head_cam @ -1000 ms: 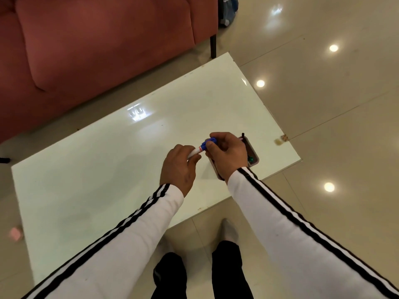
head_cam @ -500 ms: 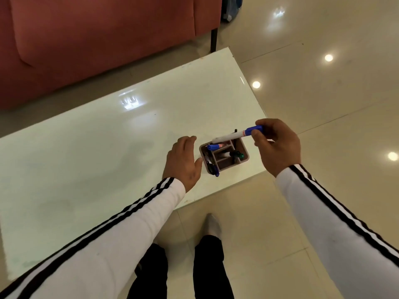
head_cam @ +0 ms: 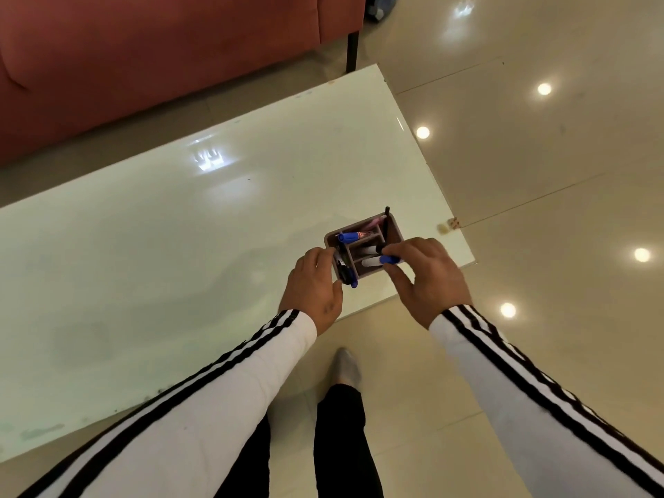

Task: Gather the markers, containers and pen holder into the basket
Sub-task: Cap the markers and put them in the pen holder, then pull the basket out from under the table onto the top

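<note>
Pinching a white marker with a blue cap [head_cam: 377, 261] in the right hand [head_cam: 431, 282], thumb and fingertips closed round the cap end. Holding it low over the near compartment of a mauve, divided plastic pen holder [head_cam: 363, 243]. Pressing against that holder's left wall with the left hand [head_cam: 312, 287], hiding the fingertips behind the knuckles; cannot tell whether clasping or merely leaning there. Standing on a glossy white tabletop [head_cam: 161, 253], close to its near right corner. Inside: a second blue-capped marker [head_cam: 349, 237], something pink [head_cam: 375, 221] and a thin black stick [head_cam: 387, 211] at the far corner. Beside the left thumb, a dark jumble, hard to make out. Beyond, cut off at the top edge, a red upholstered sofa [head_cam: 143, 48].
</note>
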